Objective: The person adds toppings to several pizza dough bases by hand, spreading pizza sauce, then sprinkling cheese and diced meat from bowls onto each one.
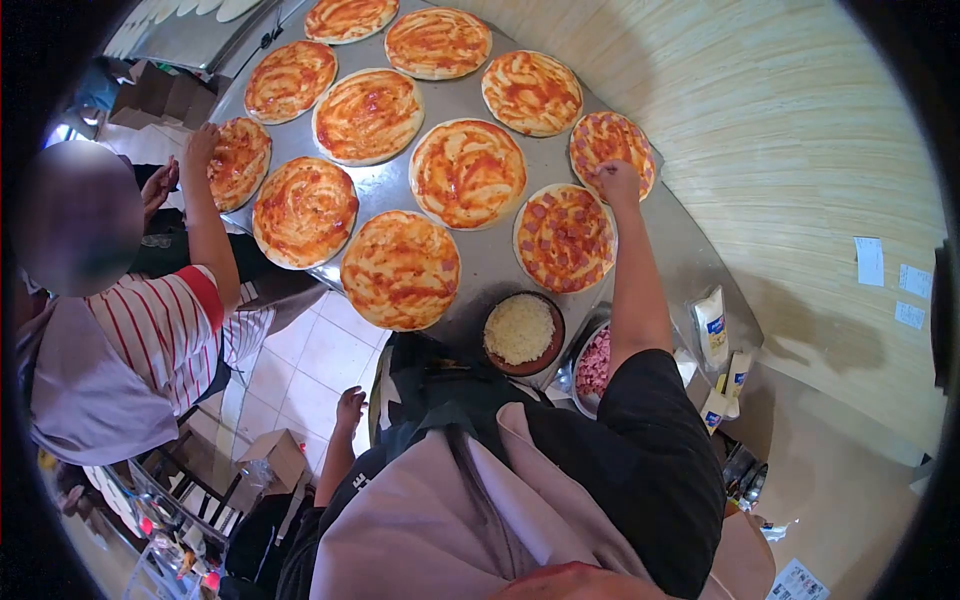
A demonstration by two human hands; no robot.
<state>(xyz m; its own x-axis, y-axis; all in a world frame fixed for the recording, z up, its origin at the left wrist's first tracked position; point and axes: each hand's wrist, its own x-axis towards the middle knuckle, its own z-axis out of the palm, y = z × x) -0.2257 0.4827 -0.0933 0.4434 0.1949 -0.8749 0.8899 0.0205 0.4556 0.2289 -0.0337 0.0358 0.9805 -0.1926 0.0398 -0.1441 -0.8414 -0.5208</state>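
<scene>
My right hand (618, 184) is over the lower right part of a sauced pizza base (606, 140) with pink meat cubes, its fingers drawn together; what they hold is too small to tell. Just below lies another base (564, 240) dotted with meat cubes. A bowl of diced pink meat (594, 362) is under my right forearm, partly hidden. Beside it stands a round bowl of shredded white cheese (520, 330). My left hand (350, 408) hangs low beside the table, fingers loosely curled and apart, with nothing seen in it.
Several bases with red sauce only cover the metal table (480, 262). At the left a co-worker in a striped shirt (160, 320) reaches to a base (240, 165) at the table's edge. Packets (711, 325) stand at the right by the wall. A cardboard box (274, 458) is on the floor.
</scene>
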